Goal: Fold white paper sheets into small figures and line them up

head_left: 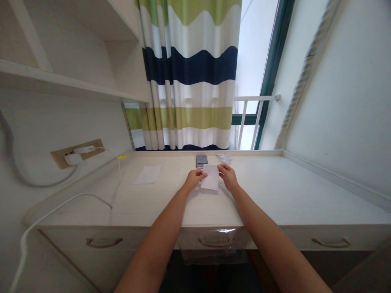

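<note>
Well to the left of the left grip point(194, 179), flat white paper point(148, 175) lies on the counter point(290, 187). The left grip pinches the left edge of a small white sheet point(210, 178). A dark phone point(201, 160) lies just beyond that grip, near the sheet's top edge. The sheet spans the space between both grips. Crumpled-looking paper point(224, 158) lies just beyond the right grip point(228, 176), which pinches the sheet's upper right corner.
</note>
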`<state>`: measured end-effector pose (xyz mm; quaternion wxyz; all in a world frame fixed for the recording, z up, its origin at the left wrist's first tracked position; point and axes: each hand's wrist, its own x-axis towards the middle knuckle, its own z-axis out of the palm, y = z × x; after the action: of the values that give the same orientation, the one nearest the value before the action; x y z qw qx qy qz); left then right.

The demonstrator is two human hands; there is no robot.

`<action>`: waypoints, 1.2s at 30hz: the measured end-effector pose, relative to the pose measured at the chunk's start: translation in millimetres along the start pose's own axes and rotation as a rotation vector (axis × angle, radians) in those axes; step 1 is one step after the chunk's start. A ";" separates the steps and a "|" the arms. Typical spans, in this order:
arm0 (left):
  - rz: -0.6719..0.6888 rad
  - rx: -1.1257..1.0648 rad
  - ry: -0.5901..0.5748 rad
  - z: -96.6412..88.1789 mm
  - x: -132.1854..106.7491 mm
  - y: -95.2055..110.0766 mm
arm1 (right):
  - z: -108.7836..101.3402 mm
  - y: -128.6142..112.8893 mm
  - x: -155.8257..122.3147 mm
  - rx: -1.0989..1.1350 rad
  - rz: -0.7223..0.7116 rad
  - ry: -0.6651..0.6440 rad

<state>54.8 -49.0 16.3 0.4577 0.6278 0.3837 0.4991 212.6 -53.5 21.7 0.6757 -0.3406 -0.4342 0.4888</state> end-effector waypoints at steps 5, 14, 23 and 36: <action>-0.007 -0.011 0.029 -1.1 2.1 -1.6 | 0.1 -1.2 -0.7 -0.124 0.002 0.004; 0.016 -0.054 0.160 -4.6 4.0 -3.3 | 2.8 1.9 -6.6 -0.240 0.175 -0.218; -0.073 -0.264 0.115 -2.8 2.2 0.1 | 0.6 3.7 -3.5 -0.190 0.183 -0.180; 0.004 -0.125 0.102 -3.0 2.8 -0.9 | 2.8 3.9 -4.2 -0.129 0.147 -0.200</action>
<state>52.4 -45.5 16.5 0.4749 0.5727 0.3734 0.5541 208.0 -56.3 18.3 0.5680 -0.3638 -0.5039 0.5395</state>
